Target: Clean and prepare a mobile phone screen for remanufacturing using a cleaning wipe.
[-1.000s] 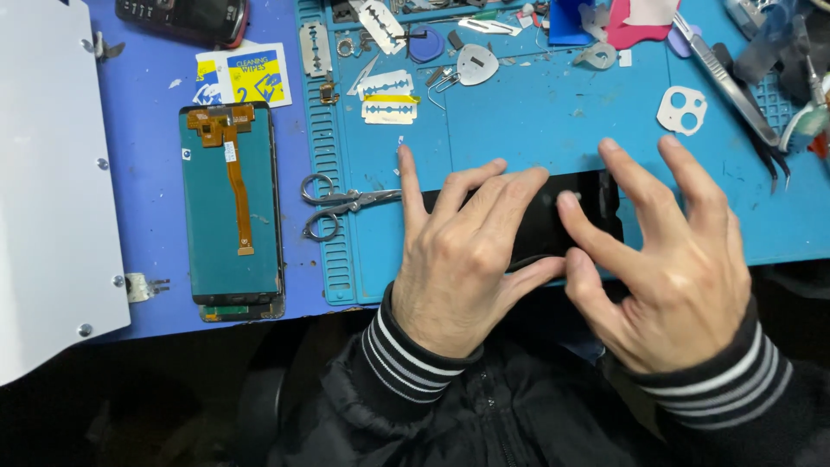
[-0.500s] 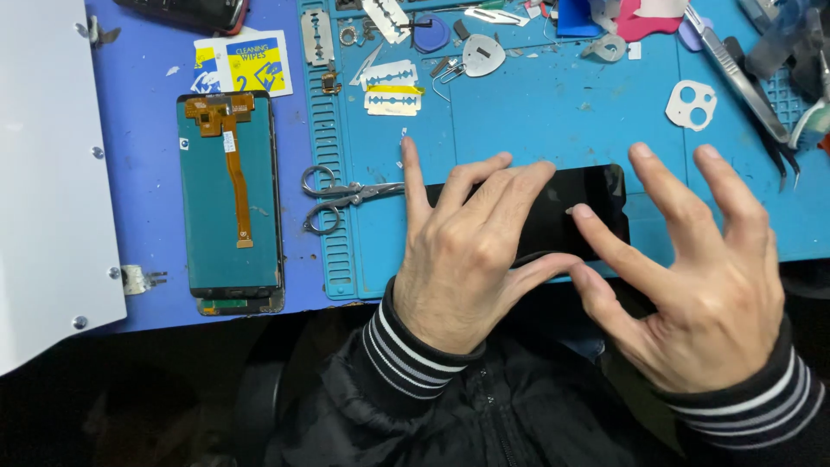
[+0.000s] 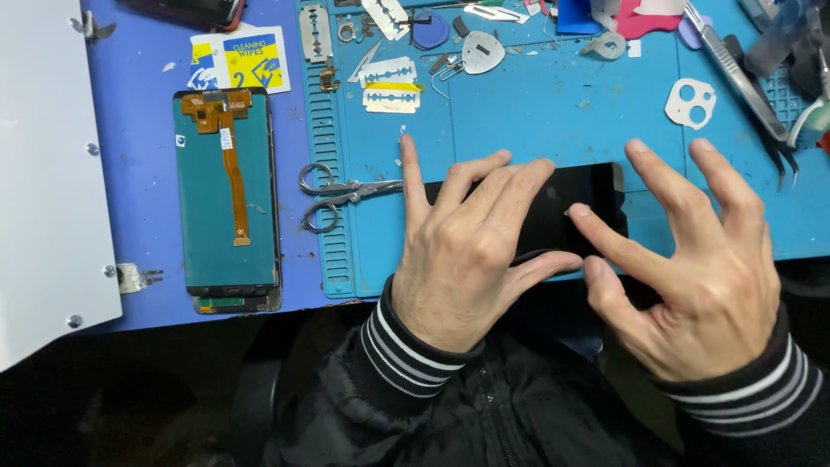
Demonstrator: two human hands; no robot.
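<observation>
Our left hand (image 3: 462, 259) lies flat on a black phone screen (image 3: 566, 212), with the fingers spread out and pressing down. The screen sits on the blue work mat (image 3: 553, 112), close to the near edge of the bench (image 3: 143, 130).

A second ago our right hand (image 3: 692, 268) was lying over the right end of the screen. Now it has slid to the right and lifted a bit. Its fingers are spread wide, and only the pointer finger and thumb tips touch the screen's right end. The left hand has not moved. So more of the black glass shows now, and we think the left hand is doing most of the holding.

The screen's near edge hangs right by the edge of the bench, just above our dark jacket, so there is little room on that side. To the left, small scissors (image 3: 333, 192) lie just beside our left pointer finger. Farther left, a teal display panel with an orange ribbon (image 3: 226, 195) lies well apart. Behind the screen the mat is open until the razor blades (image 3: 389, 85). A white camera ring piece (image 3: 690, 102) sits near our right fingertips, and tweezers (image 3: 750, 86) lie by the far right.
</observation>
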